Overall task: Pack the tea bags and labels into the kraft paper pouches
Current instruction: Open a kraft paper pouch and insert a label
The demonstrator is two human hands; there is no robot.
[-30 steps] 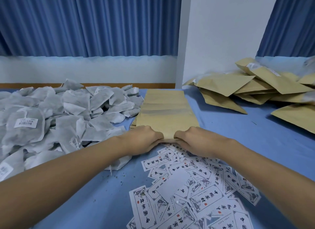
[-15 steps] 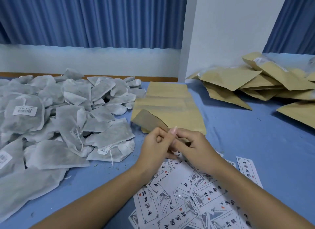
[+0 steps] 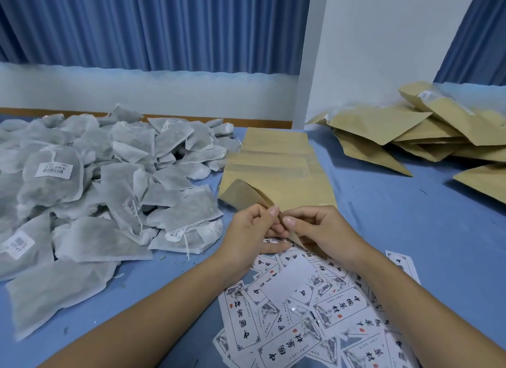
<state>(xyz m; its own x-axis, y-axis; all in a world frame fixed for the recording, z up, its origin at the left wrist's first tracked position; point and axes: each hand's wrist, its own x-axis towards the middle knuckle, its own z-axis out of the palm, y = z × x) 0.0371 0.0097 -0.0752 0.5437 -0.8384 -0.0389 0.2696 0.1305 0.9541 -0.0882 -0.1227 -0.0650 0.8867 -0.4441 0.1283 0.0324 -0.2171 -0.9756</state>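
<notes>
Landmark: stack of flat kraft pouches (image 3: 276,164), lying on the blue-covered bench (image 3: 397,217).

- A single pouch (image 3: 243,195) was raised just in front of the stack's near edge. It was tilted, with its far corner over the stack's near-left part.
- Left hand (image 3: 252,230) and right hand (image 3: 323,230) both gripped this pouch at its near end. The fingers (image 3: 306,217) were curled and the thumbs pressed onto the paper.
- The hands covered the pouch's near end, so I could not tell whether its mouth was parted.
- Tea bags (image 3: 109,181) lay in a grey heap left of the stack, reaching its left edge. The heap ran off the left frame edge. The tag print was too small to read.
- Labels (image 3: 301,313) lay scattered in front of the stack, partly under the forearms and cut off at the bottom edge.
- Bulging pouches (image 3: 410,132) were piled well to the right of the stack and clipped by the right edge. Their contents were not visible.
</notes>
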